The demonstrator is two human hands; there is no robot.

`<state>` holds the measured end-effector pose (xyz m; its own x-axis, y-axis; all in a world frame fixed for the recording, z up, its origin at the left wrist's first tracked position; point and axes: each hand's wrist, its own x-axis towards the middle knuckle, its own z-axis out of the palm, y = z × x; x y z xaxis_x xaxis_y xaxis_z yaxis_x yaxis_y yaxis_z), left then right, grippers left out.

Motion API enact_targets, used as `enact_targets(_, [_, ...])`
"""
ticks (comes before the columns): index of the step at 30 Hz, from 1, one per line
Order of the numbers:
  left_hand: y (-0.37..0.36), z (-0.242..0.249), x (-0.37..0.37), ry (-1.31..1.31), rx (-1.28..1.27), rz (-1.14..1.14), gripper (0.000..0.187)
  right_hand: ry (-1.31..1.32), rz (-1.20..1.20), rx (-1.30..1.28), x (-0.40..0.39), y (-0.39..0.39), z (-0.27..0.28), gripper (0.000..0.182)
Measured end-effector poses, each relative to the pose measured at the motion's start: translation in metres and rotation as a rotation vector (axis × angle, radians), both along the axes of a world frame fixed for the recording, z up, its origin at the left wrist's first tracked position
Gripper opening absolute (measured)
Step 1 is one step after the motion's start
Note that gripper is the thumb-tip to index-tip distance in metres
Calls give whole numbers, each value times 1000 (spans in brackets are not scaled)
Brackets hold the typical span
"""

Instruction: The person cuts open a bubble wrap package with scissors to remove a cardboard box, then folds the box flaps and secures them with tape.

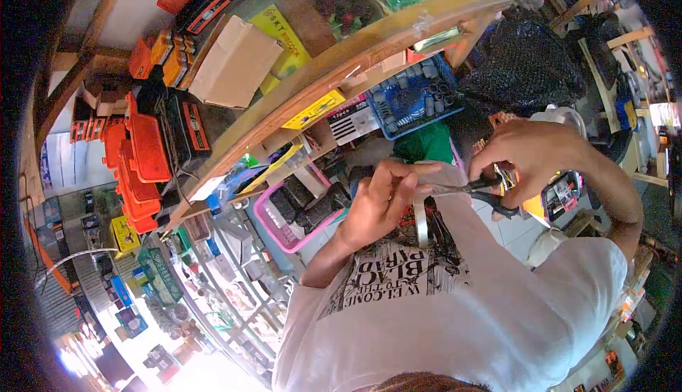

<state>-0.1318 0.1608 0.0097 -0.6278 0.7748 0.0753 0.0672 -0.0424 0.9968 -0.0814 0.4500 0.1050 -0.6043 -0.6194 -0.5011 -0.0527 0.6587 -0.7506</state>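
In front of my white printed shirt (455,314), my right hand (533,157) grips a pair of scissors (490,196) by its dark handles. The blades point left, toward my left hand (380,203), whose thumb and fingers pinch the edge of a thin, clear plastic piece (446,175). The blades overlap that plastic just beside my left fingertips. Below them hangs a narrow pale strip (422,227), in front of the shirt's print.
A curved wooden-edged glass counter (320,72) runs across ahead. Under it sit a blue basket (419,132) of grey fittings and a pink basket (288,246) with dark packs. Orange boxes (138,172) stand at left, and a black netted bundle (529,58) at upper right.
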Motion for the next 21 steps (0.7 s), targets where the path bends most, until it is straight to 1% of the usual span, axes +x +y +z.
enact_targets(2, [0,-1,-3,119,-33,-43,12,-5,34,-13,-3,-6,2,44])
enact_targets(4, [-1,0,-4,181,-74,-62,10,0,62,-38,-5,-10,1,42])
enact_targets(7, [0,1,-4,169,-93,-49,8,15,91,-72,-8,-12,-3,40])
enact_targets(9, [2,2,-2,138,-44,-27,8,19,109,-72,-13,-14,-2,39])
enact_targets(15, [-3,9,-6,254,-106,-42,13,-78,165,-74,-24,-18,-5,33])
enact_targets(18, [-9,15,-7,60,-140,-90,20,-85,172,-57,-27,-18,-7,30])
enact_targets(21, [-9,12,-2,-59,-65,-76,32,-97,155,-89,-28,-15,-12,29])
